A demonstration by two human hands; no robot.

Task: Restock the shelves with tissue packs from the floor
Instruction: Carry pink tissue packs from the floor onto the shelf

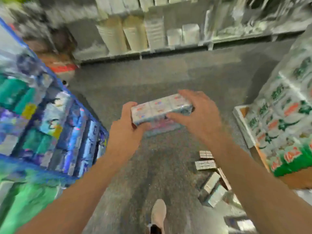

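A person stands in a shop aisle holding a tissue pack [161, 108] in mid-air between both hands, above the grey speckled floor [168, 78]. The left hand [125, 122] grips the pack's near-left end, fingers curled beneath it; the right hand [195, 112] lies over the far-right end, fingers wrapped across the top and thumb along the near side. The step in hand appears to be carrying a pack toward a shelf. The next move likely calls for turning to the blue shelf [79, 105] at left, already crowded with colourful packs, and finding a gap that fits. More small packs [209, 178] lie scattered on the floor near right, still to be lifted. Green-printed bundles [287, 122] are stacked at right, pale goods line a low shelf [168, 49] at the far side, and a light shoe [157, 212] shows below. The picture is blurred.
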